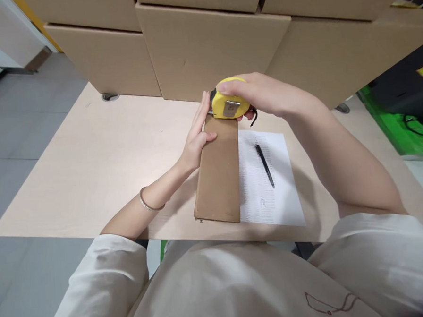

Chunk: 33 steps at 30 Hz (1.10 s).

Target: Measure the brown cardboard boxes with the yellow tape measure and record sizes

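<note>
A long, narrow brown cardboard box (219, 177) lies on the desk in front of me, its length running away from my body. My left hand (198, 135) grips its far left side, thumb on the top face and fingers stretched along the edge. Those fingertips reach up beside the tape measure's mouth. Wrapped round a yellow tape measure (226, 103) is my right hand (252, 92), which holds it at the far end of the box. A black wrist strap hangs from the tape measure. Only a short bit of metal blade shows near my left fingers.
A printed sheet (287, 187) lies right of the box, partly under it, with a black pen (265, 166) on top. Large cardboard boxes (206, 50) are stacked along the back of the light wooden desk (101, 159). A green crate (383, 121) stands at the right.
</note>
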Each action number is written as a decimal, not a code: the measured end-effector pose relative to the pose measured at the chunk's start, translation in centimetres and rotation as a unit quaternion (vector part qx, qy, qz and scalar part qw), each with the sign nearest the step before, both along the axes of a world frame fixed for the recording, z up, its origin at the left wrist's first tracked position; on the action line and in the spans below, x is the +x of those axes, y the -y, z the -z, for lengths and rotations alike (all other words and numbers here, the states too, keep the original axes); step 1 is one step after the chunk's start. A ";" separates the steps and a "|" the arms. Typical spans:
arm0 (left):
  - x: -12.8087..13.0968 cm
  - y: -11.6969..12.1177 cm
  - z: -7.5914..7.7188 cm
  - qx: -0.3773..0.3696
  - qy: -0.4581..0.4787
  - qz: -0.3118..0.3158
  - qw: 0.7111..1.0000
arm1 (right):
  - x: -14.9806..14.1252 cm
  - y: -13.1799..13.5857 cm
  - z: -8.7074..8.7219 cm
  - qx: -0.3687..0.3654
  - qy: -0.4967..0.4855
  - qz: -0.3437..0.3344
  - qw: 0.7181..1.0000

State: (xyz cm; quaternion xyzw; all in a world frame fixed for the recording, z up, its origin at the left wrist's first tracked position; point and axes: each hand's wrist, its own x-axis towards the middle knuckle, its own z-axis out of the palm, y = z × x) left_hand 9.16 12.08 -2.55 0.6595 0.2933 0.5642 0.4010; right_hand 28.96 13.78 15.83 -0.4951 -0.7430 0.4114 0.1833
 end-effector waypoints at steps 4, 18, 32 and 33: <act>-0.9 0.0 0.0 -0.020 -0.021 0.003 1.000 | 3.7 -0.3 1.2 -0.010 -0.047 0.019 0.999; -1.2 0.4 -0.5 -0.058 -0.019 0.006 0.998 | 4.9 -0.2 3.0 -0.032 -0.078 0.075 0.994; -1.2 -0.7 2.0 -0.084 0.040 0.000 0.996 | 0.7 0.4 0.1 0.032 -0.068 -0.003 0.997; -1.9 -0.5 1.6 -0.090 0.038 -0.012 0.995 | 0.2 0.6 0.2 0.035 -0.078 -0.003 0.996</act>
